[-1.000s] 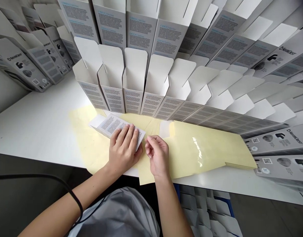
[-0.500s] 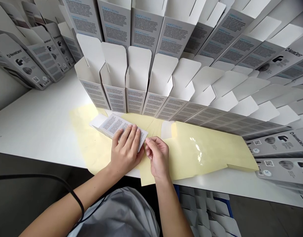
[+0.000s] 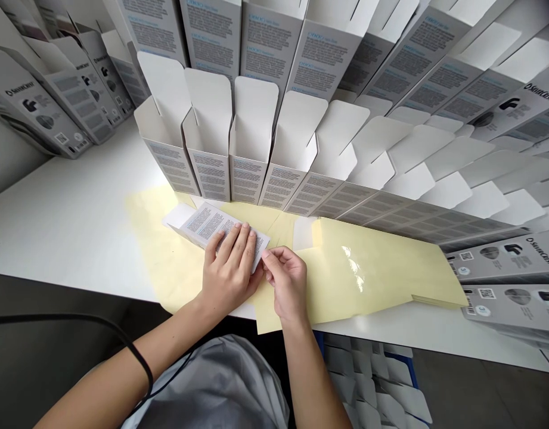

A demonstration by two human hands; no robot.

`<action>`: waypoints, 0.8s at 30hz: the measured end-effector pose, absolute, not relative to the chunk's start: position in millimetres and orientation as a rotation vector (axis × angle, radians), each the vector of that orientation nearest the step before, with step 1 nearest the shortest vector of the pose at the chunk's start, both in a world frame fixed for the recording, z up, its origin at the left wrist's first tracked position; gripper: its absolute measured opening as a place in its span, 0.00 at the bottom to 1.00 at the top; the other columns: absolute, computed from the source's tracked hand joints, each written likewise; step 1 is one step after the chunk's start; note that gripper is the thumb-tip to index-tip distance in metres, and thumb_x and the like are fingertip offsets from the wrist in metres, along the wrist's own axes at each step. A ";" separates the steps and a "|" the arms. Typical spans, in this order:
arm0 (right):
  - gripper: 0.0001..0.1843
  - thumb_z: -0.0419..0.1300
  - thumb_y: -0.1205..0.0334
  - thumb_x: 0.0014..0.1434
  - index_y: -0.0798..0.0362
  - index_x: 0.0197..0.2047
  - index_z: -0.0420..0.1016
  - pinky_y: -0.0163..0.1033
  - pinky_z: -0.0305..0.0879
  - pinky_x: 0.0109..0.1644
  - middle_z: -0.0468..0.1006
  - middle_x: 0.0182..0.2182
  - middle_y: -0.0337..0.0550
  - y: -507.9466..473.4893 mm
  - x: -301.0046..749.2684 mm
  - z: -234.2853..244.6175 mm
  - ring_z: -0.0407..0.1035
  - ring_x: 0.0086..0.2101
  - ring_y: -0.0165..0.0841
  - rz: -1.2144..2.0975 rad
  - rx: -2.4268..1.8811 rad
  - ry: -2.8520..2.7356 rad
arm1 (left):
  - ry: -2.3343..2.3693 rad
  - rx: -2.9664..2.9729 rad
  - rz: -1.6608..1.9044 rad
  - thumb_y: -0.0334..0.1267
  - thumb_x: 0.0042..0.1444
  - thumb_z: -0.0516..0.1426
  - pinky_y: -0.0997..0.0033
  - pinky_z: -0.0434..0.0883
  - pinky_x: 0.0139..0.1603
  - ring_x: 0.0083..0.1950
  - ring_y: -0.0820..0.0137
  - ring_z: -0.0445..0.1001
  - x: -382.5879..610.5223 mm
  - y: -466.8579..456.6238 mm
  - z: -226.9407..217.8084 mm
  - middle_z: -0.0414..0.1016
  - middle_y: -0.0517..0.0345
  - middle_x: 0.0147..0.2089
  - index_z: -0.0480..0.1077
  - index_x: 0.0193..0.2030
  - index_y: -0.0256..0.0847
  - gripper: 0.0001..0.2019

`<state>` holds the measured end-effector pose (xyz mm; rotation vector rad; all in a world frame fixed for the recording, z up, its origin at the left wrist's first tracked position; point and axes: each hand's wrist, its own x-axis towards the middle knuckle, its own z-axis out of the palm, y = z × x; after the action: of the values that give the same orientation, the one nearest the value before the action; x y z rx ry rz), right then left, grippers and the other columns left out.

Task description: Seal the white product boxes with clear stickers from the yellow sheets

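Observation:
A flattened white carton point(image 3: 207, 223) printed with grey text lies on pale yellow backing sheets point(image 3: 368, 268) at the table's near edge. My left hand point(image 3: 229, 271) lies flat on the carton's right half, fingers stretched out, pressing it down. My right hand point(image 3: 285, 277) sits just to its right with thumb and fingertips pinched together at the carton's right end; what they pinch is too small to make out. A small white label point(image 3: 303, 232) rests on the yellow sheet a little beyond my right hand.
Rows of upright open cartons point(image 3: 251, 149) with raised flaps form a wall behind the yellow sheets. More cartons lean at the far left point(image 3: 42, 101) and lie stacked at the right point(image 3: 506, 262). The white table point(image 3: 68, 220) shows at left. A black cable point(image 3: 122, 345) crosses my left forearm.
My right hand has moved left until its pinched fingertips meet the carton's right end. My left hand has stayed flat on the carton. The view has drifted slightly.

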<state>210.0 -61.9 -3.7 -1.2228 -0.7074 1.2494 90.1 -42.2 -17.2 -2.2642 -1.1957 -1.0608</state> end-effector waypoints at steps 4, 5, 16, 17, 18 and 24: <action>0.14 0.70 0.54 0.50 0.54 0.26 0.73 0.34 0.64 0.29 0.75 0.22 0.38 -62.5 208.5 -3.2 0.66 0.24 0.28 1.162 -1.284 -0.795 | -1.210 -2.286 -1.068 0.37 0.60 0.56 0.50 0.63 0.61 0.60 0.50 0.73 89.2 -42.7 -18.7 0.73 0.34 0.59 0.61 0.65 0.29 0.27; 0.14 0.70 0.54 0.50 0.54 0.26 0.73 0.34 0.65 0.29 0.75 0.22 0.38 -62.6 208.2 -2.3 0.66 0.24 0.28 1.140 -1.302 -0.817 | -1.215 -2.291 -1.070 0.36 0.60 0.56 0.50 0.63 0.61 0.61 0.50 0.73 89.0 -42.8 -19.1 0.73 0.34 0.59 0.60 0.66 0.30 0.28; 0.17 0.68 0.60 0.48 0.51 0.42 0.75 0.37 0.65 0.32 0.76 0.39 0.44 -53.8 212.1 12.9 0.66 0.29 0.31 0.751 -1.583 -1.115 | -1.214 -2.291 -1.083 0.36 0.61 0.55 0.50 0.63 0.61 0.61 0.51 0.73 88.7 -42.6 -21.7 0.72 0.35 0.60 0.60 0.67 0.30 0.28; 0.15 0.66 0.60 0.50 0.51 0.43 0.76 0.37 0.66 0.33 0.77 0.40 0.44 -51.9 211.0 12.4 0.67 0.30 0.32 0.734 -1.566 -1.143 | -1.213 -2.286 -1.088 0.36 0.61 0.56 0.50 0.63 0.61 0.61 0.51 0.73 89.0 -42.6 -21.5 0.73 0.34 0.60 0.61 0.67 0.30 0.28; 0.12 0.64 0.60 0.53 0.51 0.42 0.77 0.38 0.66 0.33 0.78 0.39 0.45 -49.9 209.6 11.6 0.68 0.30 0.32 0.711 -1.552 -1.160 | -1.212 -2.280 -1.091 0.36 0.60 0.56 0.50 0.63 0.61 0.61 0.51 0.73 89.3 -42.5 -21.2 0.73 0.34 0.59 0.62 0.66 0.29 0.27; 0.10 0.61 0.56 0.59 0.53 0.37 0.77 0.38 0.69 0.34 0.78 0.32 0.45 -47.6 206.9 5.4 0.71 0.32 0.34 0.785 -1.526 -1.077 | -1.212 -2.271 -1.082 0.37 0.59 0.58 0.51 0.64 0.61 0.59 0.51 0.74 90.0 -42.2 -20.1 0.74 0.34 0.58 0.64 0.63 0.28 0.26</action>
<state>206.9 -47.6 5.4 -1.5264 -1.0766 0.7848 90.0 -42.2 -20.1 -2.2713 -1.2120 -1.0822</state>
